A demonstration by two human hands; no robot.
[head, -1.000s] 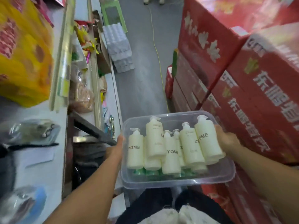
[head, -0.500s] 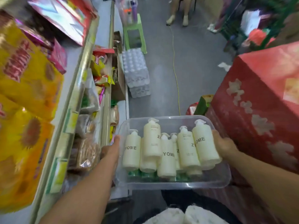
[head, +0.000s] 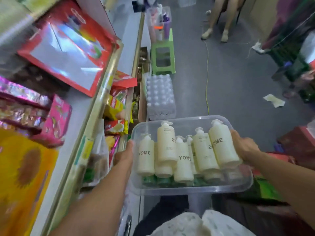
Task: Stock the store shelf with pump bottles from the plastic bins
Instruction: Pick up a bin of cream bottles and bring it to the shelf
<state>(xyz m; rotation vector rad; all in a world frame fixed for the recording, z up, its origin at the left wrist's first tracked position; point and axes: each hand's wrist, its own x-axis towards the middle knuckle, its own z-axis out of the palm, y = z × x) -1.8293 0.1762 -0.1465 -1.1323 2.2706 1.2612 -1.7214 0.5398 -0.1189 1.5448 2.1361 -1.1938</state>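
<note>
Your left hand (head: 123, 158) grips the left end of the clear rectangular plastic bin (head: 192, 189), and your right hand (head: 242, 146) grips its right end, at lower centre of the frame. Cream-white pump bottles (head: 183, 160) lie piled inside. The store shelf's metal edge (head: 95, 113) runs along the left.

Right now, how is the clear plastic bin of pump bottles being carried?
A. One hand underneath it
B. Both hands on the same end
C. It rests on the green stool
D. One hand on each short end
D: the left hand grips one end of the clear bin and the right hand the other, with the cream pump bottles inside.
</note>
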